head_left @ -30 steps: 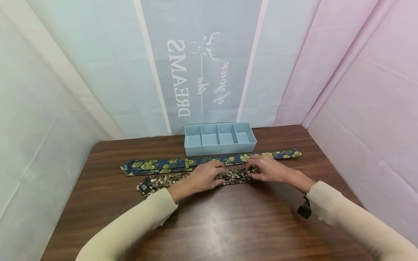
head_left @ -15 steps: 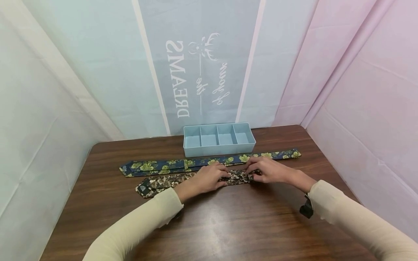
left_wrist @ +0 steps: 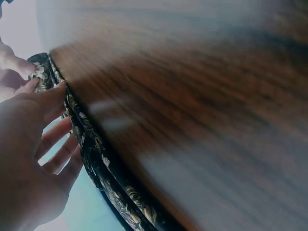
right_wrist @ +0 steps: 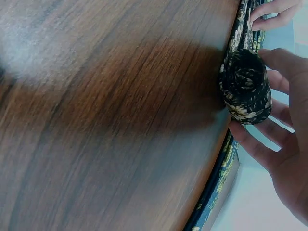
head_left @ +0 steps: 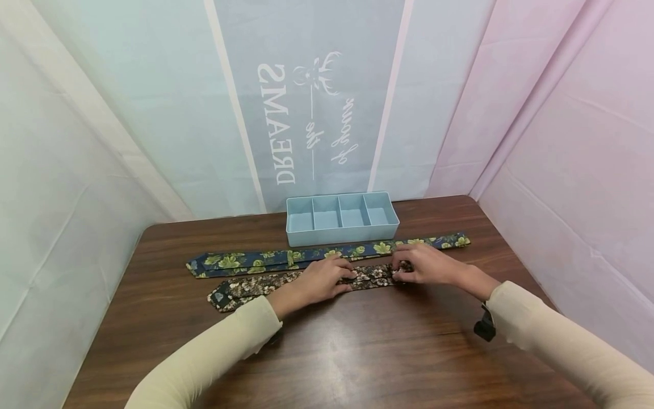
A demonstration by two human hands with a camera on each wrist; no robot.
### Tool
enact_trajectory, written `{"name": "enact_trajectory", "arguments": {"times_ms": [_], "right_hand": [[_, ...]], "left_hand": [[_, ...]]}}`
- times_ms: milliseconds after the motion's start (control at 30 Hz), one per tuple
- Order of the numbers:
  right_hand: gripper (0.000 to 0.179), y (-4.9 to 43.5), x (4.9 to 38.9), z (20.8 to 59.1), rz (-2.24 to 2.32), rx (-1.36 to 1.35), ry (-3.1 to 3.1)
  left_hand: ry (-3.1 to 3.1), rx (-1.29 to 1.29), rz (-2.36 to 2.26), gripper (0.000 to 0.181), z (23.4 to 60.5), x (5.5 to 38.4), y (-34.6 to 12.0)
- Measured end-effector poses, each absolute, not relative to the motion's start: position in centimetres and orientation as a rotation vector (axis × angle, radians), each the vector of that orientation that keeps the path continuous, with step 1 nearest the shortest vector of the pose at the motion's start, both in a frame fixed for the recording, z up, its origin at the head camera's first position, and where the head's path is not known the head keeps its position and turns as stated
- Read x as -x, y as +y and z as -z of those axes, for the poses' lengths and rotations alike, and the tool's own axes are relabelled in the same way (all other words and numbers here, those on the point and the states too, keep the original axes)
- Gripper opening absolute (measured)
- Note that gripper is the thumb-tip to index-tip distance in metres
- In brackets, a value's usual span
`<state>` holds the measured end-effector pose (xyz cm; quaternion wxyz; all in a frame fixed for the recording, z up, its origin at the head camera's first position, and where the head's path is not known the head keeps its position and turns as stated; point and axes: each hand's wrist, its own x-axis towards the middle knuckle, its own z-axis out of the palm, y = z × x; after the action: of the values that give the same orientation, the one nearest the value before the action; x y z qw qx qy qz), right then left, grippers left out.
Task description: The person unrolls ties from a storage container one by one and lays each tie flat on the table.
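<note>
A dark necktie (head_left: 375, 274) with a brown and cream floral print lies lengthwise on the table, underside up, its wide pointed tip at the left. Its right end is wound into a roll (right_wrist: 246, 86), seen end-on in the right wrist view. My right hand (head_left: 426, 264) holds this roll between thumb and fingers. My left hand (head_left: 323, 278) rests across the flat part, thumb along the near edge and spread fingers at the far side, covering some of the tie. Just behind, a navy necktie (head_left: 232, 261) with yellow-green flowers lies stretched out.
A light blue box (head_left: 342, 234) with several compartments stands at the back of the brown wooden table (head_left: 327, 352). Pale cloth hangs behind it and on both sides. A black strap device (head_left: 484, 328) shows at the right wrist.
My right fingers have shifted slightly right and drawn closer around the roll. The left hand stays nearly in place on the floral tie. The navy tie and box keep their places.
</note>
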<state>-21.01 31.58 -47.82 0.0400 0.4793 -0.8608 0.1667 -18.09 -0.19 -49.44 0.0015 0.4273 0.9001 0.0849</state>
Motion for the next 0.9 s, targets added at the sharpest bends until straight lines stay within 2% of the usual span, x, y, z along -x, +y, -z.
{"name": "enact_trajectory", "arguments": {"times_ms": [433,667,900], "right_hand": [[0.02,32.8,20.6,48.5,-0.504,-1.372,-2.623],[0.036,33.5,20.3,48.3,-0.486,-1.384,-2.652],[0.032,34.5,20.4,48.2,-0.448,-1.4,-2.714]], "left_hand": [[2.806,-1.318,-0.264,0.035,49.2,18.0,-0.6],[2.809,-1.326,-0.269,0.035,49.1,17.9,-0.7],[2.811,-1.325,-0.275,0.034,49.2,18.0,-0.9]]}}
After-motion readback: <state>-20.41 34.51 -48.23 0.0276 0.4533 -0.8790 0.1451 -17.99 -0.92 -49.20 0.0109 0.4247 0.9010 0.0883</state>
